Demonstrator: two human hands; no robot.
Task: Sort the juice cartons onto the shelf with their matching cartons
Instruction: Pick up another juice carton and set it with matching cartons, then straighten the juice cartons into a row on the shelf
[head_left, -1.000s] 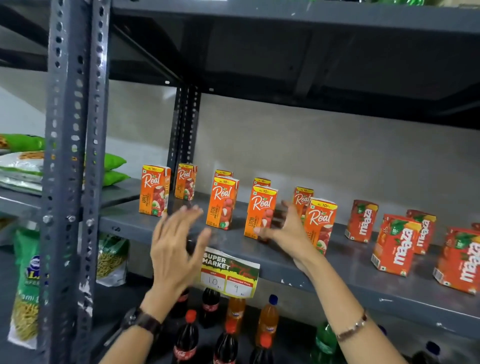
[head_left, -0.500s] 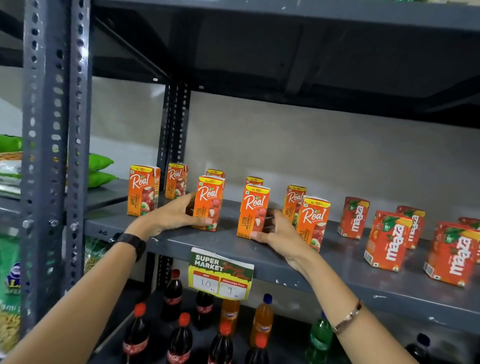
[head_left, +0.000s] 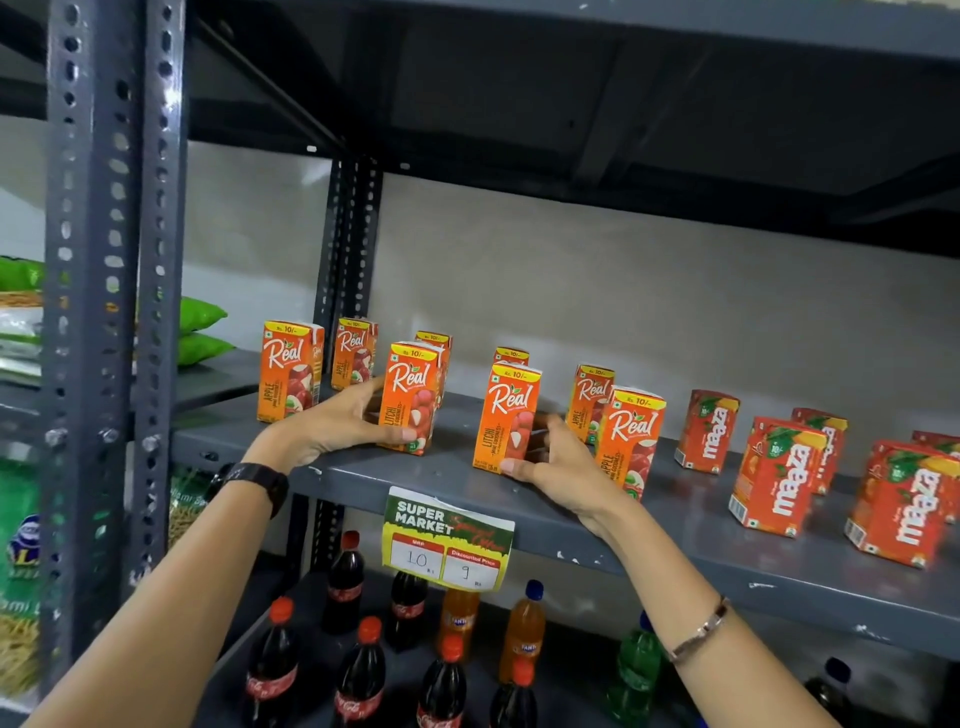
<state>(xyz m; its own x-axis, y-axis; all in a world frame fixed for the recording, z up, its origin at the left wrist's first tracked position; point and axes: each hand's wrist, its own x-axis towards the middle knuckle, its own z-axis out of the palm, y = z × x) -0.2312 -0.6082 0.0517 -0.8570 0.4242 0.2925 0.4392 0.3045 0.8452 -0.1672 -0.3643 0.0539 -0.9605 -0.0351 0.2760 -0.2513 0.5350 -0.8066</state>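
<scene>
Both hands now clasp litchi cartons near the shelf's front edge.
Left hand (head_left: 332, 421) has closed round one litchi carton (head_left: 410, 397); right hand (head_left: 550, 460) grips another (head_left: 506, 418), ready for grouping.

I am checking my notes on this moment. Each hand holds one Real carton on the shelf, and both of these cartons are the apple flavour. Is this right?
Not quite. The head view shows the left hand and the right hand each holding one Real carton on the shelf, but the left carton and the right carton both read Litchi, not apple.
</scene>
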